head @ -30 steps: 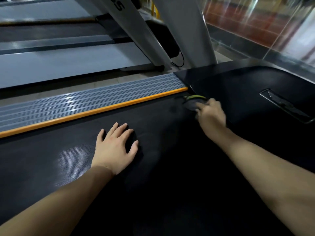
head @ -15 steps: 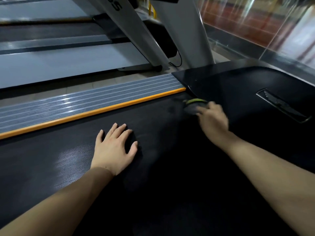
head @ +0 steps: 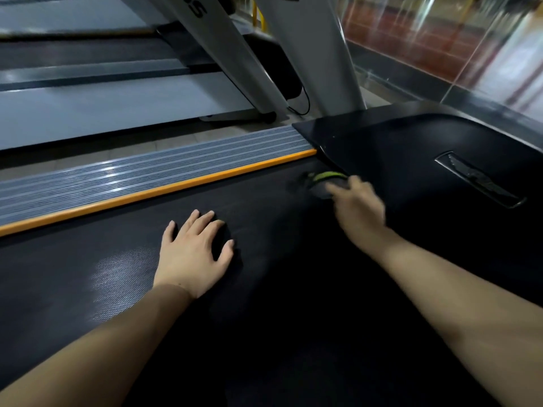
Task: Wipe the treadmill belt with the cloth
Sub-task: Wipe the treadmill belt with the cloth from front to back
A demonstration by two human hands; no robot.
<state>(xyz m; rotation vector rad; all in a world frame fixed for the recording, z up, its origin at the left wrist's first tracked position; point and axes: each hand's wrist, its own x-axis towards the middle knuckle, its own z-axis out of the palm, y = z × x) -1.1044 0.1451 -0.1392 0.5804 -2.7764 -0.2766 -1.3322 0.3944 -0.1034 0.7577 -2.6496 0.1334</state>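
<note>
Pressing flat on the treadmill belt, my left hand lies with fingers spread, holding nothing. My right hand (blurred) holds the grey-green cloth on the belt's far end, beside the black motor cover; I cannot tell its exact grip.

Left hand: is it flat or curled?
Flat: the left hand rests palm down on the belt, fingers straight and spread.

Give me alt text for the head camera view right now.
A person's right hand presses a grey and green cloth onto the far end of the black treadmill belt, beside the motor cover. The left hand rests flat on the belt, near the orange edge strip.
</note>
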